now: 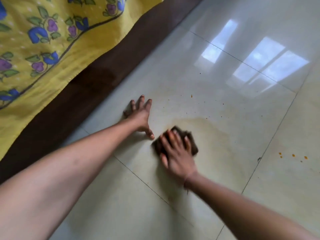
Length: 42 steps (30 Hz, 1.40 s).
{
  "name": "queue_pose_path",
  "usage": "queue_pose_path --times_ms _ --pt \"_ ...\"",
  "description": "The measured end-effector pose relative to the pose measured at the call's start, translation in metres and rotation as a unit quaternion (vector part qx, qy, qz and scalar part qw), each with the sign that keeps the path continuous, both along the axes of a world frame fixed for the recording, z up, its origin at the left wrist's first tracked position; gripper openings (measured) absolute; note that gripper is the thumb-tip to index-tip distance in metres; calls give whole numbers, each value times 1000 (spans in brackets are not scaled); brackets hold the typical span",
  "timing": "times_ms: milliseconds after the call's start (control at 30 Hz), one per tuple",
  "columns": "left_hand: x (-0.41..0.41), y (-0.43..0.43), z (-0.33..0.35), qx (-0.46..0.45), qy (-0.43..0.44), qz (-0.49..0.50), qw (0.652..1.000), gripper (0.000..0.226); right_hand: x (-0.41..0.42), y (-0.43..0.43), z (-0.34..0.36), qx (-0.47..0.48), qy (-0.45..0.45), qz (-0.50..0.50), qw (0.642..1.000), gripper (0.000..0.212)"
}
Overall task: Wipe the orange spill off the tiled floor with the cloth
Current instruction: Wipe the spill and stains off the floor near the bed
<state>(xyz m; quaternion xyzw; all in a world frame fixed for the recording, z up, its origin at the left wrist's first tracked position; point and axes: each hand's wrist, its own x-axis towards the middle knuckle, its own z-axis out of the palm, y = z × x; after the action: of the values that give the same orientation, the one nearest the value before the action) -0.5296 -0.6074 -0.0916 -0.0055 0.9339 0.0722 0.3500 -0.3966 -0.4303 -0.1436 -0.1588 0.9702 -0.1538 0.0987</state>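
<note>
Two bare hands work the tiled floor (216, 179): the left hand (139, 116), fingers spread flat, braces the person, while the right hand (176, 153) presses a dark cloth (192, 144) flat at the orange spill (207, 125), apparently mid-wipe.

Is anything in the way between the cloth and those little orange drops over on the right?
No, nothing visible. Only bare tiled floor lies between the cloth under the right hand and the orange drops. The left hand rests on the other side.
</note>
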Motion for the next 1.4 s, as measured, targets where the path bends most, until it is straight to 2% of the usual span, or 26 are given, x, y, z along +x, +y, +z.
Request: queue_pose_path --times_ms 100,200,300,367,500,533,567,633,667,700,767,833,867,967,1000,1033,1100,1167,1200,1300,1333,1400 --pt "2 -3 0 11 -5 2 1000 149 97 -12 6 4 -10 50 999 61" --pt "4 -2 1 17 4 5 1000 148 109 -2 4 27 13 53 998 58" --pt "3 -5 -4 29 13 14 999 148 71 -21 1 43 -3 -69 997 59" --pt "4 -4 -4 33 16 15 999 147 82 -36 1 31 -14 -128 991 61" --pt "8 -6 -3 48 42 26 998 140 122 -7 2 41 7 39 998 58" --pt "11 -9 -5 55 55 27 997 136 111 -1 1 44 22 37 998 58" --pt "18 -11 -7 65 69 23 995 128 96 -2 0 50 23 -8 998 58" --pt "34 -13 -12 88 104 -2 991 102 69 -21 1 51 0 -133 990 61" --pt "45 -13 -15 94 118 -20 988 88 76 -33 2 36 9 -144 989 62" --pt "55 -14 -17 95 128 -32 987 77 93 -41 2 22 11 -113 993 62" --pt "67 -15 -24 86 138 -50 985 66 143 -37 6 14 25 9 1000 61" --pt "71 -15 -29 73 137 -64 986 63 145 -10 0 8 40 89 995 60" --pt "71 -15 -31 68 136 -71 986 62 129 -6 -1 16 51 83 995 59" --pt "75 -13 -32 59 142 -70 986 60 67 -21 -2 35 30 -79 996 60" --pt "77 -12 -33 55 148 -70 985 59 66 -29 -1 34 27 -102 994 60" --pt "79 -12 -34 50 158 -71 984 58 76 -34 -1 30 29 -83 996 61" --pt "84 -11 -36 43 176 -68 981 57 114 -26 -1 19 39 35 998 59" --pt "88 -9 -40 39 184 -62 980 56 109 3 -7 7 57 118 991 59" --pt "89 -8 -41 38 183 -62 980 56 91 8 -8 15 63 100 993 58" --pt "86 -11 -42 51 200 -60 977 56 28 -10 -7 42 48 -97 993 61" --pt "84 -15 -42 59 214 -66 973 57 28 -21 -6 37 50 -109 992 62" --pt "78 -24 -42 74 252 -67 963 59 55 -33 -4 23 55 -11 998 61"
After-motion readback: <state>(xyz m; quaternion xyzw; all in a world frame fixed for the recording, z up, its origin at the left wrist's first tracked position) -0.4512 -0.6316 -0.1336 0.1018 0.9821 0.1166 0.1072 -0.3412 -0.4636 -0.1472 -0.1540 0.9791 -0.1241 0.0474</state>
